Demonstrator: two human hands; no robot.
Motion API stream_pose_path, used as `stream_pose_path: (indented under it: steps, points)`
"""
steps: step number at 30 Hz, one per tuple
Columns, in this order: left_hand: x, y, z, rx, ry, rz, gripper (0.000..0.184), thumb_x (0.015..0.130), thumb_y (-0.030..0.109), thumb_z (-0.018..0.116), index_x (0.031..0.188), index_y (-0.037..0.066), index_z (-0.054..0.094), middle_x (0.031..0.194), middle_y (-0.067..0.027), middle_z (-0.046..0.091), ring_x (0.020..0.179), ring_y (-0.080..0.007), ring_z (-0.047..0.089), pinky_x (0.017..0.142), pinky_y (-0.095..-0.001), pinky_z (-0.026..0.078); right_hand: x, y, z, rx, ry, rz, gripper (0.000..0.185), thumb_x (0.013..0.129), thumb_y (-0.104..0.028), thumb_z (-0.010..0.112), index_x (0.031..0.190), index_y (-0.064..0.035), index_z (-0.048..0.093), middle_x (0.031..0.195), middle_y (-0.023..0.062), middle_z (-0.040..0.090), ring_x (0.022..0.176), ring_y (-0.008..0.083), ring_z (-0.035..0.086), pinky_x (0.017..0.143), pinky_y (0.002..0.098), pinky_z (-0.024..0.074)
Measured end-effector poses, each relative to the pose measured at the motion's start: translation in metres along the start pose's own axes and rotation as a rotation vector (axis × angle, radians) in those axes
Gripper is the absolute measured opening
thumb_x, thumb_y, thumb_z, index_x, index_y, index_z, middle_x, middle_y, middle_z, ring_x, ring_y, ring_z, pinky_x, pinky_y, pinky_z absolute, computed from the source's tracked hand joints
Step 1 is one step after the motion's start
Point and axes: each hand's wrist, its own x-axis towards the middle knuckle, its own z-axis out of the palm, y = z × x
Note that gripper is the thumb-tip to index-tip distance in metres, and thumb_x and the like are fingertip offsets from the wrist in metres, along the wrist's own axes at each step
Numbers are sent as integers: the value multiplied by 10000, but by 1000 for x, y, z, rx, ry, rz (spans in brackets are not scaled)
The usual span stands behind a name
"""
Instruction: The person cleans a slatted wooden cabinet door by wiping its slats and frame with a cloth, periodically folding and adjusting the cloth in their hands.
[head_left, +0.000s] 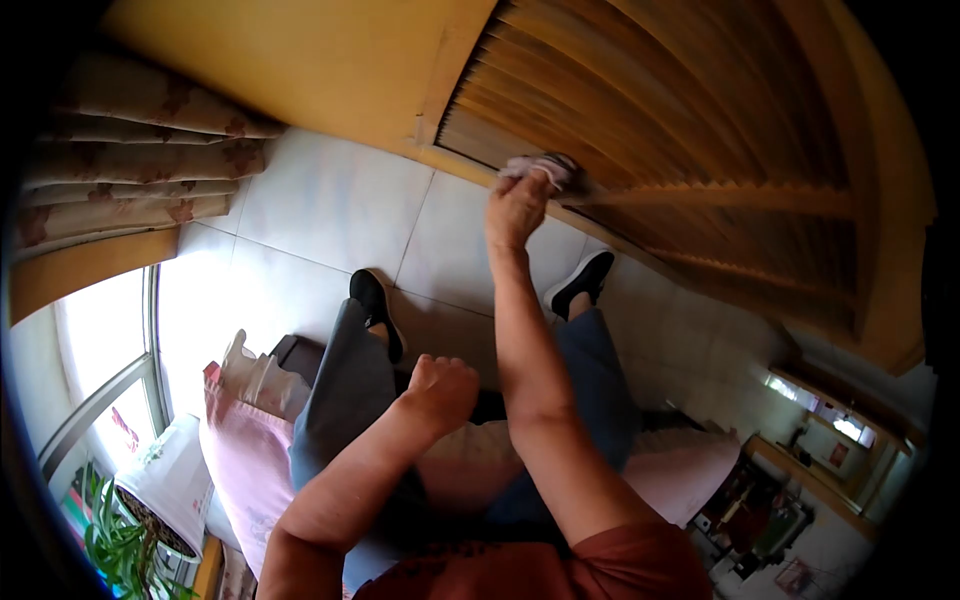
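A crumpled pinkish cloth (545, 170) is bunched in my right hand (517, 210), pressed against the lower edge of a slatted wooden door (640, 110). The fingers are wrapped round the cloth. My left hand (442, 392) is curled into a fist above my lap, and nothing shows in it. The slats run across the door on both sides of a wooden crossbar (720, 200).
Beige patterned curtains (140, 150) hang at the upper left beside a window (100, 330). A potted plant (115, 530) stands at the lower left. Pale tiles (330, 200) cover the floor round my shoes. A mirror (845, 440) is at the right.
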Motion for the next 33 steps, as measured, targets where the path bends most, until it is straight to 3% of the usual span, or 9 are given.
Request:
stream_pose_path:
  steps: [3, 5, 7, 13, 17, 18, 21, 31, 33]
  points:
    - [-1, -2, 1, 9, 7, 7, 198, 820, 170, 604, 967, 58, 676, 986, -117, 668, 938, -274, 653, 809, -415, 472, -5, -33, 31, -30, -5, -256, 362, 756, -7, 647, 1099, 20, 535, 1149, 249, 507, 1123, 428, 491, 969, 530, 404]
    - [-1, -4, 0, -11, -11, 11, 200, 827, 175, 593, 970, 62, 676, 986, -113, 668, 933, -267, 651, 806, -415, 468, -6, -65, 45, -15, -13, -310, 344, 758, -10, 640, 1089, 19, 549, 1162, 252, 512, 1109, 420, 503, 930, 497, 440]
    - [-2, -5, 0, 21, -42, -7, 212, 845, 180, 564, 986, 65, 673, 982, -108, 668, 937, -267, 650, 809, -419, 465, -11, -85, 52, -4, -185, -164, 345, 775, -7, 617, 1111, 23, 544, 1174, 246, 517, 1088, 417, 525, 906, 457, 472]
    - [-3, 1, 1, -18, -12, 18, 194, 844, 163, 551, 957, 64, 673, 984, -120, 670, 944, -271, 655, 821, -426, 466, -4, -64, 44, 134, -132, -431, 253, 784, -35, 597, 1036, -10, 600, 1126, 198, 575, 1055, 381, 566, 886, 429, 502]
    - [-3, 0, 3, -29, 40, 26, 182, 829, 142, 561, 947, 60, 671, 976, -125, 669, 922, -277, 659, 821, -430, 466, -13, -27, 14, 159, -327, -324, 289, 774, -12, 535, 1048, -36, 624, 1165, 206, 584, 1056, 396, 575, 872, 436, 493]
    - [-3, 0, 2, -14, 40, 12, 177, 824, 136, 567, 944, 58, 671, 975, -127, 668, 923, -279, 658, 821, -430, 465, -16, -21, 14, 281, -194, -285, 358, 779, -9, 505, 1120, -16, 615, 1190, 225, 573, 1087, 414, 560, 926, 441, 474]
    - [-3, 0, -2, -30, 25, -2, 168, 820, 129, 575, 935, 56, 673, 970, -127, 669, 924, -282, 657, 819, -425, 463, -21, -25, -6, 440, -179, -224, 392, 802, -26, 496, 1178, 9, 599, 1238, 232, 564, 1165, 427, 520, 1011, 443, 420]
    - [-5, 2, 2, 41, 58, -14, 118, 800, 142, 599, 864, 98, 687, 882, -73, 657, 882, -225, 644, 773, -378, 451, -12, -39, 37, 273, -44, -238, 426, 805, 0, 536, 1230, -22, 556, 1287, 236, 516, 1191, 441, 480, 1006, 464, 408]
    - [-8, 2, 3, 58, 65, -6, 122, 798, 145, 596, 865, 99, 687, 877, -65, 656, 866, -217, 640, 758, -371, 446, -13, -58, 39, -4, -238, -312, 425, 797, -8, 550, 1220, -42, 557, 1283, 209, 528, 1191, 405, 495, 974, 465, 433]
